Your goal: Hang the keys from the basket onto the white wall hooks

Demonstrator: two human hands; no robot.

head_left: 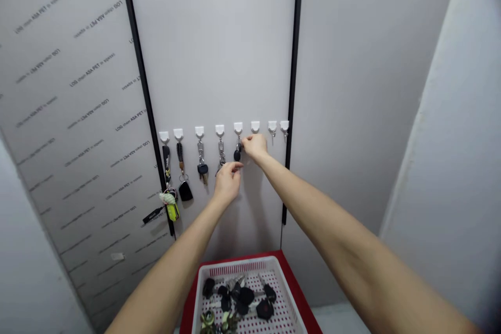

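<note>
A bunch of keys with a black head (237, 155) hangs from the fifth white hook (238, 127) on the cabinet door. Beside it on the right is my right hand (255, 147), its thumb and finger pinched at the top of these keys. My left hand (228, 180) is just below, fingers drawn together near the lower end; what they hold, if anything, is hidden. Left of it, a keychain with a silver clasp (221, 149) hangs from the fourth hook, its lower part partly covered by my left hand.
Keys with a dark head (202, 169), a black fob on a braided strap (185, 190) and a bunch with a lime-green piece (173, 212) hang further left. Small keys (273, 133) hang right. Below, a white basket (288, 292) holding several black-headed keys stands on a red surface (298, 305).
</note>
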